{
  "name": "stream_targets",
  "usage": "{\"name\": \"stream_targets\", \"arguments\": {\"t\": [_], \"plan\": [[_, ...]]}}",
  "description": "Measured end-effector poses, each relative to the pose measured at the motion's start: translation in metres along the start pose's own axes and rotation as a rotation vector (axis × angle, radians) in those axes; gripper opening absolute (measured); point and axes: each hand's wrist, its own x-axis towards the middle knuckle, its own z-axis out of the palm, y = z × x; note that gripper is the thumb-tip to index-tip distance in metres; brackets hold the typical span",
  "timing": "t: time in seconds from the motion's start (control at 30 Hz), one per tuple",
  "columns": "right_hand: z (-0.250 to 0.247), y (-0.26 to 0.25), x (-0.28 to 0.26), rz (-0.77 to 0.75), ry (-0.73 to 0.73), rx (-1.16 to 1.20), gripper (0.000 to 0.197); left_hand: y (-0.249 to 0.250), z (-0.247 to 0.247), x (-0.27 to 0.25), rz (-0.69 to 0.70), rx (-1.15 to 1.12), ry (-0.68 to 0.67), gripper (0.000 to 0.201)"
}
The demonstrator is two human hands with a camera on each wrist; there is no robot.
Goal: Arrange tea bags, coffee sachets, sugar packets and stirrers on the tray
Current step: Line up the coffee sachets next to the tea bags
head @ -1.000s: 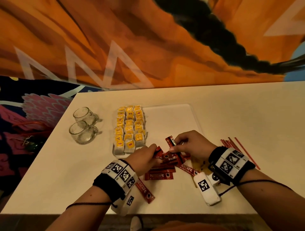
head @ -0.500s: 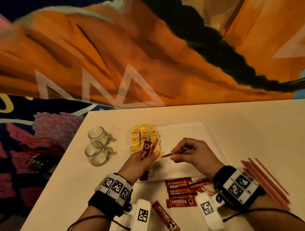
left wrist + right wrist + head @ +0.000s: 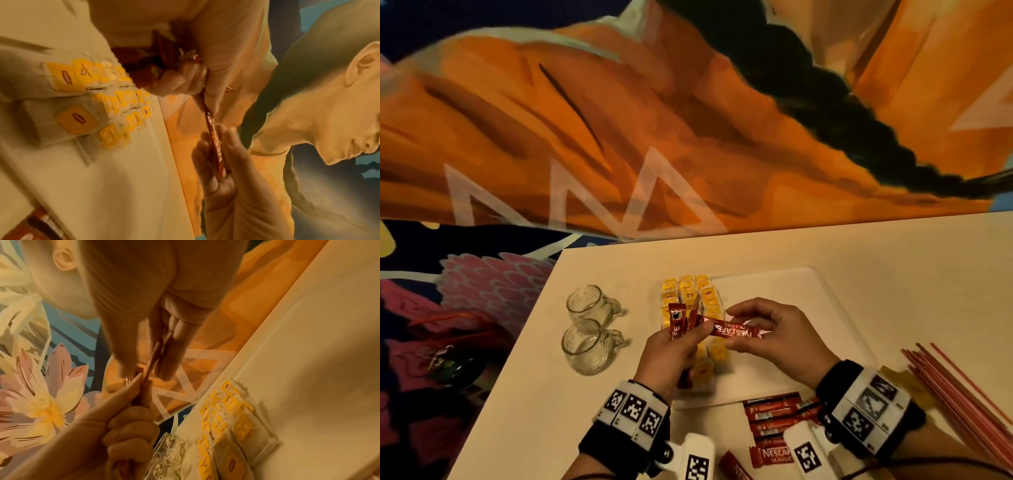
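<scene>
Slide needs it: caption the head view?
Both hands hold red coffee sachets above tray of tea bags.

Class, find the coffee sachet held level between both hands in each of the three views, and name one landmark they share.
Head: coffee sachet sits centre, level, between the left hand and right hand.
Left wrist: seen edge-on right of centre, running down the picture.
Right wrist: a thin red edge at centre, between fingertips.
Shared landmark: the yellow tea bags on the tray.
</scene>
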Motion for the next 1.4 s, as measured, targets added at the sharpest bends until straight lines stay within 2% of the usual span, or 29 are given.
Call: {"name": "stream_targets", "arguments": {"t": [0.1,0.17,0.3,0.4,0.47,0.57,0.67,0.8,0.9,1.0,1.1,1.23,1.3,1.4], "plan": [[0.002,-0.001,0.008,0.055,0.033,0.012,0.021,-0.002,0.002,0.007,0.004,-0.034,0.004,0.016],[-0.001,-0.002,0.013,0.084,0.049,-0.033,0.012,0.001,0.005,0.012,0.043,0.028,-0.015,0.013],[-0.011,-0.004,0.02,0.05,-0.01,-0.398,0.018,0.011,0.01,0.02,0.29,0.345,-0.053,0.012],[-0.017,-0.007,0.026,0.001,-0.045,-0.529,0.015,0.022,0.013,0.025,0.358,0.495,-0.132,0.016],[-0.021,-0.005,0.029,0.017,-0.009,-0.485,0.012,0.029,0.016,0.027,0.358,0.47,-0.138,0.019],[-0.026,-0.003,0.034,0.128,0.097,-0.111,0.018,0.034,0.02,0.025,0.339,0.362,-0.108,0.021],[-0.028,-0.003,0.037,0.23,0.132,0.265,0.019,0.028,0.019,0.027,0.238,0.276,-0.096,0.018],[-0.02,-0.001,0.041,0.273,0.109,0.474,0.021,0.022,0.024,0.024,0.103,0.215,-0.102,0.007],[-0.017,0.006,0.046,0.286,0.099,0.474,0.023,0.022,0.023,0.03,0.072,0.174,-0.066,0.017],[-0.024,0.013,0.05,0.261,0.117,0.385,0.022,0.027,0.02,0.036,0.082,0.235,-0.037,0.013],[-0.035,0.021,0.057,0.216,0.142,0.252,0.015,0.032,0.015,0.042,0.079,0.294,-0.048,0.01],[-0.047,0.035,0.069,0.144,0.046,-0.052,0.008,0.033,0.01,0.055,0.071,0.349,-0.059,0.006],[-0.05,0.043,0.076,0.158,0.008,-0.105,0.01,0.032,0.011,0.059,0.067,0.367,-0.063,0.009],[-0.059,0.064,0.093,0.244,0.074,-0.076,0.01,0.027,0.009,0.066,0.06,0.406,-0.089,0.014]]}}
